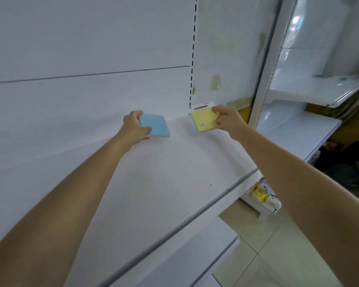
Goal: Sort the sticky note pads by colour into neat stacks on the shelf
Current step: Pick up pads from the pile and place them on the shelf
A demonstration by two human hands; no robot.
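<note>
Along the near edge of the white shelf [153, 183], a grey lip runs diagonally, and the bare surface behind it lies open right up to the pads. Further in, the left hand [133, 126] grips a blue sticky note pad [154, 125] by its left side, low over the shelf. Well apart to the right, the right hand [226, 121] pinches a yellow sticky note pad [203, 120] near the back corner; its white header and small print are too blurred to read.
</note>
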